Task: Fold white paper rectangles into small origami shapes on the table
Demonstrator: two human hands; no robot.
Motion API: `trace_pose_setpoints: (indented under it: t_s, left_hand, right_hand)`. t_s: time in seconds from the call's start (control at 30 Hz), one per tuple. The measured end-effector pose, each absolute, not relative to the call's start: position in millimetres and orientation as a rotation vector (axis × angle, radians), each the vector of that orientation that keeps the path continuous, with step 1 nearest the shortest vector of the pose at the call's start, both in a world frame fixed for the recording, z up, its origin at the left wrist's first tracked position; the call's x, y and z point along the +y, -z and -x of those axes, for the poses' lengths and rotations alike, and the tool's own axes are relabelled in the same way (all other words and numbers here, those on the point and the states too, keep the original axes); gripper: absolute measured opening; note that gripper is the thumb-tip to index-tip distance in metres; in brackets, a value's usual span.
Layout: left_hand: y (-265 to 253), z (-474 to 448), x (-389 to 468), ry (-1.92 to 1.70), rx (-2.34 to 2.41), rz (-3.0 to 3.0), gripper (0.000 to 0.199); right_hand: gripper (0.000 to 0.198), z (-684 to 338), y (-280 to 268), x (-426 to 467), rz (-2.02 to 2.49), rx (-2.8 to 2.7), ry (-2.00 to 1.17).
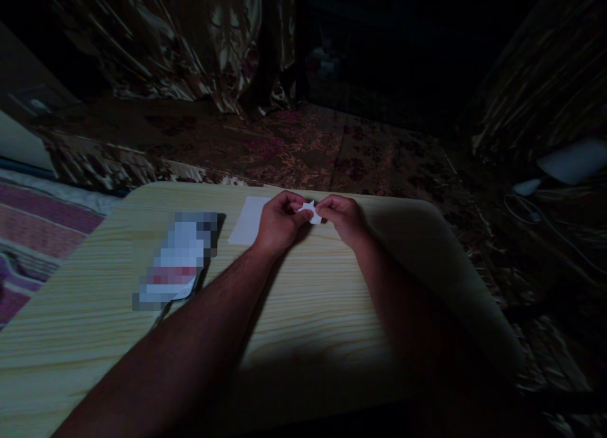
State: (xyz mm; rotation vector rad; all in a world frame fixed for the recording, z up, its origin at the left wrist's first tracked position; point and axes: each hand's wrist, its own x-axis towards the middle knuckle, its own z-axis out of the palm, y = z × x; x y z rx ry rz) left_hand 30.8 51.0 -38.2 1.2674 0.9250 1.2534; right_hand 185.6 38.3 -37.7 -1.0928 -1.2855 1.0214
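A small piece of white folded paper (312, 214) with pointed corners is held between my two hands, over the far part of the wooden table. My left hand (281, 222) pinches its left side, thumb in front. From the other side, the thumb and fingertips of my right hand (345, 218) close on its right edge. A flat white sheet of paper (247, 222) lies on the table, just left of my left hand and partly behind it. Some of the folded paper is hidden by my fingers.
The pale wooden table (322, 299) has rounded corners. On its left lies a blurred-out, phone-like device (177, 258) near my left forearm. Behind the table is a ledge with patterned cloth (284, 141) and curtains (213, 40). A white object with a cable (571, 163) is at right.
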Motion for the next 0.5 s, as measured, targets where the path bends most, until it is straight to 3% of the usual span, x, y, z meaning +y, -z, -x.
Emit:
trace_pose_setpoints:
  t_s: [0.5]
  left_hand:
    - [37.4,-30.5,50.2,-1.269,0.946,-1.308,0.031]
  right_hand:
    - [0.013,-186.4,39.0,38.9,1.043,-1.264,-1.055]
